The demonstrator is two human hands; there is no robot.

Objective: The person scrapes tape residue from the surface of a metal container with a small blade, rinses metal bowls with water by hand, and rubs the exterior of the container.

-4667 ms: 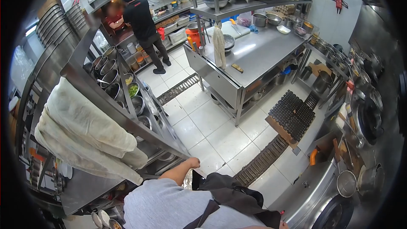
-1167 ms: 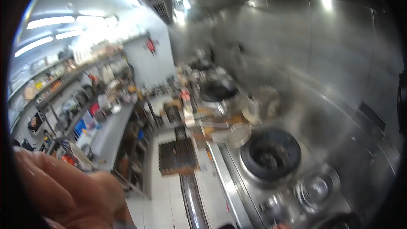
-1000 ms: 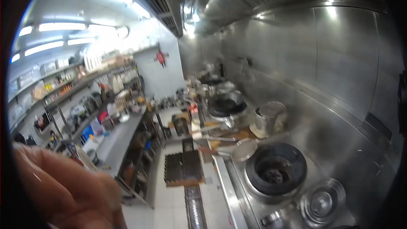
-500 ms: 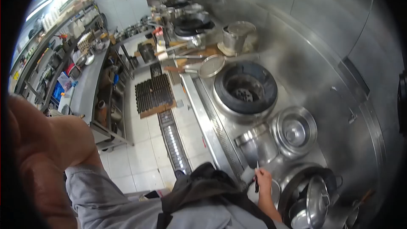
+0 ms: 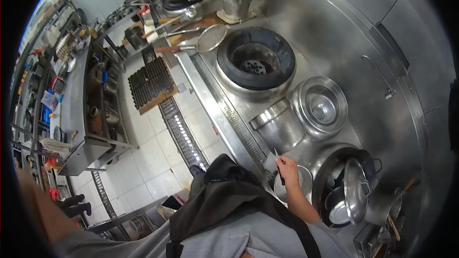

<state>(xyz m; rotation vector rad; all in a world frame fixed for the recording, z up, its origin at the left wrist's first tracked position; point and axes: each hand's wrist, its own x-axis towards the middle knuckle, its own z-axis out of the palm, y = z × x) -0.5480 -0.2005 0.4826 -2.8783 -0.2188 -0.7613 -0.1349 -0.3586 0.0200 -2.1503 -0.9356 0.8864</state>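
My right hand (image 5: 287,168) is closed around the black handle of a small knife (image 5: 276,153), its narrow pale blade pointing away from me. Beneath that hand is a round container with a pale inside (image 5: 306,177). A tall steel pot (image 5: 279,129) stands just beyond the hand. To its right, a dark wok (image 5: 321,198) holds metal pans and a steel lid (image 5: 355,191). My left arm (image 5: 36,205) shows at the dim left edge of the view; the fingers of that hand cannot be made out.
Wide steel bowls (image 5: 319,107) sit beside a wok burner with a black ring (image 5: 256,59). A mesh strainer (image 5: 212,37) lies beyond. On the left runs a steel worktable (image 5: 74,95) with shelves; a floor drain (image 5: 179,126) and dark mat (image 5: 150,81) lie between.
The view has tilted downward and turned, so the stove things appear higher and further left. My left hand has moved from large in view to mostly out of sight. The right hand still grips the knife.
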